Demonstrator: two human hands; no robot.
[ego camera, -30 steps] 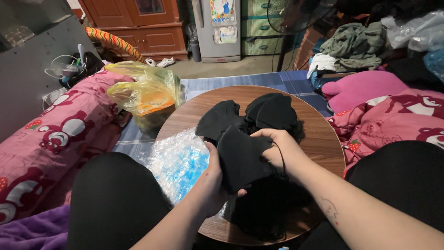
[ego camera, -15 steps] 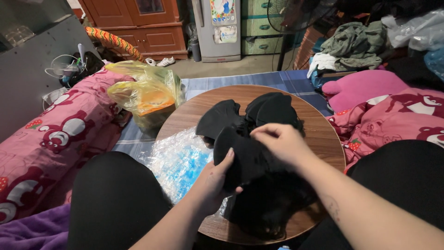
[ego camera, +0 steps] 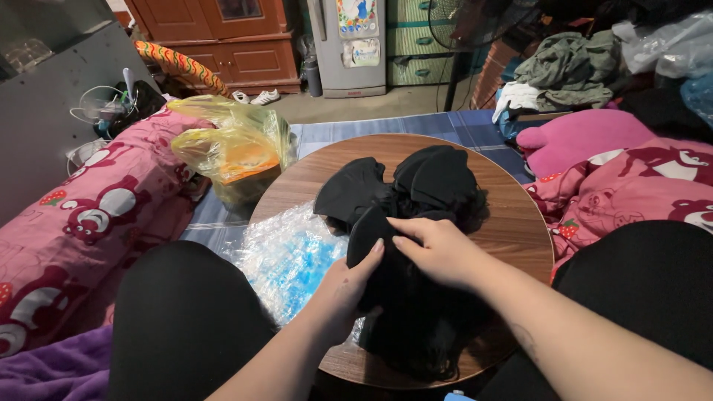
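Between two hands (ego camera: 349, 286) (ego camera: 442, 249), one black mask (ego camera: 371, 241)

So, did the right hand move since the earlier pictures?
Yes. The right hand has shifted slightly toward the person, away from the far rim of the round wooden table.

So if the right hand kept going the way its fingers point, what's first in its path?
The right hand points left; its fingers would likely first meet the black mask they already touch, then the left hand.

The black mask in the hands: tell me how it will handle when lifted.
The black mask, pinched between left hand and right hand, looks thin and folded, so probably light and floppy. Its loops may snag the black pile on the round table.
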